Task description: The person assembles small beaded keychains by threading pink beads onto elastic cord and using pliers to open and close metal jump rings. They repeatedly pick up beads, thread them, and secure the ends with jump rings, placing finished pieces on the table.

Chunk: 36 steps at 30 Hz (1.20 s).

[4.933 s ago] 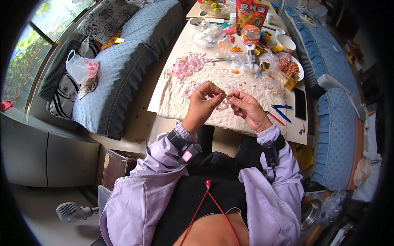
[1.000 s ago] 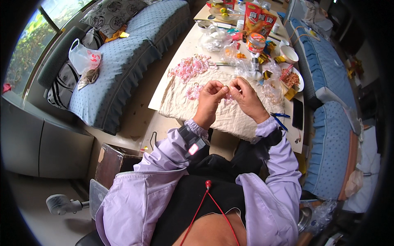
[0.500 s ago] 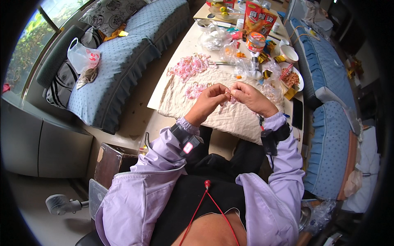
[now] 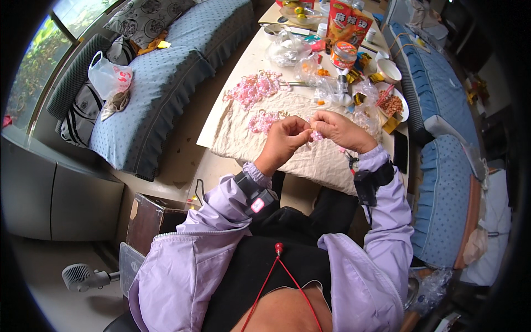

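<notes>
My left hand (image 4: 284, 141) and my right hand (image 4: 338, 130) meet over a cream cloth (image 4: 293, 161), fingertips pinched close together. Between them shows a small piece of pink beadwork (image 4: 316, 135); most of it is hidden by the fingers. My right fingers grip its upper end and my left thumb and forefinger press at its side. Just beyond my left hand lies a small cluster of pink bead strands (image 4: 263, 122) on the cloth. Farther back is a larger heap of pink bead strands (image 4: 255, 88).
Along the table's right half stand a red food pouch (image 4: 347, 25), a jar with an orange-red label (image 4: 343, 55), a white bowl (image 4: 389, 72), clear plastic bags (image 4: 330, 91) and a plate of nuts (image 4: 391, 103). A dark phone (image 4: 401, 152) lies at the right edge. Blue-covered sofas (image 4: 152, 91) flank the table.
Both hands remain pinched together at nearly the same spot. The fingers have shifted slightly, and more of the pink beadwork shows between them.
</notes>
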Tool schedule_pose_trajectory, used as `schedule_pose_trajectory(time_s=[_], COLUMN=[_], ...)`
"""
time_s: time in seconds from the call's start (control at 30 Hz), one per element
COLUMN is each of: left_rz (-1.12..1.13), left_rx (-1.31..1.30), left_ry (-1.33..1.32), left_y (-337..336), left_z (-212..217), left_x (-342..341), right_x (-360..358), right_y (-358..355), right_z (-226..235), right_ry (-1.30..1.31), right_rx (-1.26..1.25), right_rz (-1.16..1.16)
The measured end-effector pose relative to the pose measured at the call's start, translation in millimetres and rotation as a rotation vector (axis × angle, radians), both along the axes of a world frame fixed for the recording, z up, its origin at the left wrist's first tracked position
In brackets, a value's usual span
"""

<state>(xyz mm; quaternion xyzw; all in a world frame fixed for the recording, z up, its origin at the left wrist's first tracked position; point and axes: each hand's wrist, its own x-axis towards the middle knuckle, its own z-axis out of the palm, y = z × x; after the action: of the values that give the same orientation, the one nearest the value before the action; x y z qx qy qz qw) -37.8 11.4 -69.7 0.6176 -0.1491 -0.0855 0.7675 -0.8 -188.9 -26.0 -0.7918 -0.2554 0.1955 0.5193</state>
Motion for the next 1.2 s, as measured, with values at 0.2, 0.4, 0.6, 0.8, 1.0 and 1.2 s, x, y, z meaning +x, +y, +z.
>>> schedule_pose_trajectory(time_s=[0.2, 0.4, 0.6, 0.8, 1.0, 1.2], left_rz=[0.166, 0.303, 0.290, 0.393, 0.454, 0.504], left_rx=[-0.047, 0.188, 0.180, 0.219, 0.302, 0.344], left_ry=[0.015, -0.111, -0.071, -0.187, -0.305, -0.474], left_y=[-8, -16, -18, -25, -24, -23], left_z=[-8, -8, -9, -14, -10, -7], left_x=[-2, -6, -10, -13, -15, -15], right_x=[-17, -42, -41, -50, -61, -61], right_y=[3, 3, -3, 3, 12, 17], right_z=[-9, -14, -17, -13, 5, 6], right_ry=[-0.055, 0.186, 0.236, -0.298, -0.596, -0.582], right_rx=[0.283, 0.425, 0.372, 0.029, -0.135, -0.159], right_rz=[-0.233, -0.312, -0.369, -0.440, -0.436, -0.438])
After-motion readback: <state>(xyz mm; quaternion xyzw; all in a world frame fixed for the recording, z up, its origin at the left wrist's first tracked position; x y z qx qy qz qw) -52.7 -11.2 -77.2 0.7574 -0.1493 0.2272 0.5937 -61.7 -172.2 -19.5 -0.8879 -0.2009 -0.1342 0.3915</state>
